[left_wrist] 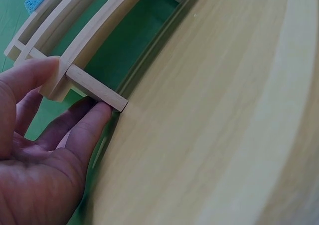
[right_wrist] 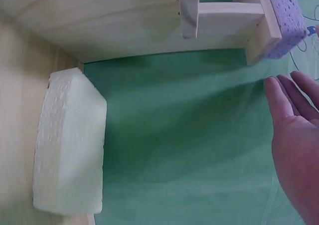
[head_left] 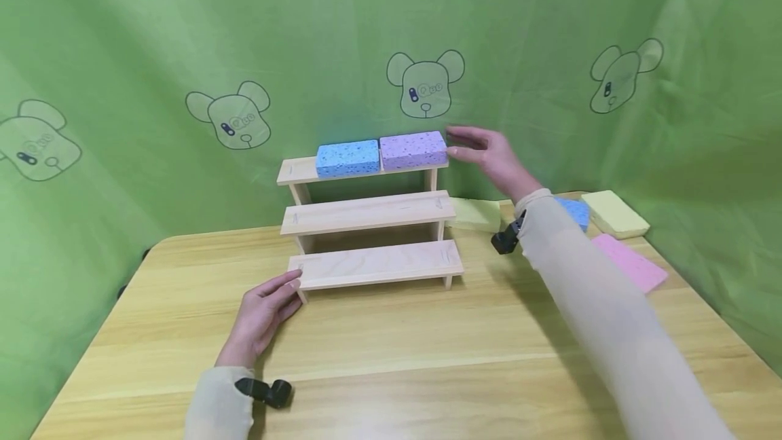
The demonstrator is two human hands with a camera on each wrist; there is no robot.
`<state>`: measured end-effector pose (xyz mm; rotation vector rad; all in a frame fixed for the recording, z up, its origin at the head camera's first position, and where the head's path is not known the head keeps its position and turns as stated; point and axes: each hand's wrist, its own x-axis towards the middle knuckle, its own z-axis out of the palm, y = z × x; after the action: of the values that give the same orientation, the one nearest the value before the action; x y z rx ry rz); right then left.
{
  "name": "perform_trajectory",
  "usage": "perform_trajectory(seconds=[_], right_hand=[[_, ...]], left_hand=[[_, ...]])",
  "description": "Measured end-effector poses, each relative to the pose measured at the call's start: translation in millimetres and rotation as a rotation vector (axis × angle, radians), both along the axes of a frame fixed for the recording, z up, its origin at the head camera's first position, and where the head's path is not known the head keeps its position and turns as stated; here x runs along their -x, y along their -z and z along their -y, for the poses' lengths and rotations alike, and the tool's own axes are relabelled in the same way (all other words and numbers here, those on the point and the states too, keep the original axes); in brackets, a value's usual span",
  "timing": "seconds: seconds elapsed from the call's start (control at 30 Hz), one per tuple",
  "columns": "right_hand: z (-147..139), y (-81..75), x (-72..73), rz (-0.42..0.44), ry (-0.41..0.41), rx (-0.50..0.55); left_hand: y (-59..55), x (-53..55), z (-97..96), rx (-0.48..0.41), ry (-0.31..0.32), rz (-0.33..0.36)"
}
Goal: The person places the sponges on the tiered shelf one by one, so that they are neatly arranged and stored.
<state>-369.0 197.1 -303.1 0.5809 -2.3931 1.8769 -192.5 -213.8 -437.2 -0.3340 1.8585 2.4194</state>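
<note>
At the left, the left hand [head_left: 259, 318] gripped the front corner of the wooden stand [head_left: 366, 212]. On its top step [head_left: 298, 170], a blue sponge [head_left: 348, 159] and then a purple sponge [head_left: 413, 150] were already placed; the two lower steps carried none, so the work seemed partly done. The right hand [head_left: 496, 160], its fingers rather straight, was beside the purple sponge; whether it touched, I could not tell. Near and further right, a yellow sponge [head_left: 475, 214], another blue sponge [head_left: 574, 212], a second yellow one [head_left: 613, 214] and a pink sponge [head_left: 632, 263] were probably left to place.

Looks like a curtained-off work nook; can't tell home or lab. Green fabric [head_left: 342, 26] with bear-head outlines [head_left: 425, 97] walls in a wood-grain table [head_left: 391, 358].
</note>
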Motion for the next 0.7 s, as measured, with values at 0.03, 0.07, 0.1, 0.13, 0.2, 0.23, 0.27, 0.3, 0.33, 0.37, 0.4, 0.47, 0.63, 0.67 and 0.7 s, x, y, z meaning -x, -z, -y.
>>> perform_trajectory(seconds=[0.03, 0.07, 0.1, 0.13, 0.2, 0.23, 0.27, 0.3, 0.33, 0.37, 0.4, 0.47, 0.63, 0.67, 0.7], right_hand=[[-3, 0.1, -1.7, -0.012, 0.007, -0.012], [-5, 0.2, -3.4, -0.021, 0.013, -0.021], [-7, 0.3, -5.3, -0.029, 0.018, -0.035], [-10, 0.3, -7.8, -0.031, 0.024, -0.050], [-14, 0.4, -13.5, -0.037, 0.030, -0.076], [-16, 0.7, -16.2, -0.038, 0.034, -0.092], [-17, 1.3, -18.6, -0.038, 0.035, -0.105], [-19, 2.1, -21.1, -0.034, 0.037, -0.121], [-21, 3.1, -23.4, -0.030, 0.036, -0.132], [-23, 4.5, -25.2, -0.028, 0.032, -0.137], [-25, 5.9, -26.9, -0.029, 0.030, -0.144], [-30, 8.9, -30.7, -0.027, 0.027, -0.151], [-43, 13.3, -42.9, -0.023, 0.025, -0.180], [-46, 13.7, -45.2, -0.021, 0.023, -0.188], [-48, 14.3, -47.3, -0.019, 0.020, -0.194]], left_hand=[[0.2, 0.1, 0.0, -0.001, -0.003, 0.000], [0.3, 0.1, -0.1, -0.005, -0.008, 0.000], [0.5, 0.0, 0.3, -0.001, -0.002, -0.003], [0.7, -0.1, 0.4, -0.005, -0.005, -0.004], [1.2, -0.3, 0.7, -0.009, -0.003, -0.006], [1.4, -0.5, 1.3, -0.009, 0.004, -0.008], [1.4, -1.0, 1.7, -0.013, 0.005, -0.006], [1.6, -1.5, 2.3, -0.014, 0.006, -0.004], [1.8, -1.9, 2.5, -0.020, -0.004, 0.003], [1.8, -2.2, 3.1, -0.021, -0.004, 0.005], [1.9, -2.3, 3.5, -0.025, -0.006, 0.006], [1.9, -2.1, 3.6, -0.030, -0.005, 0.009], [1.9, 0.0, 2.1, -0.034, 0.002, -0.002], [1.9, 0.1, 1.9, -0.036, 0.002, -0.001], [1.7, -0.1, 1.6, -0.036, 0.001, 0.000]])
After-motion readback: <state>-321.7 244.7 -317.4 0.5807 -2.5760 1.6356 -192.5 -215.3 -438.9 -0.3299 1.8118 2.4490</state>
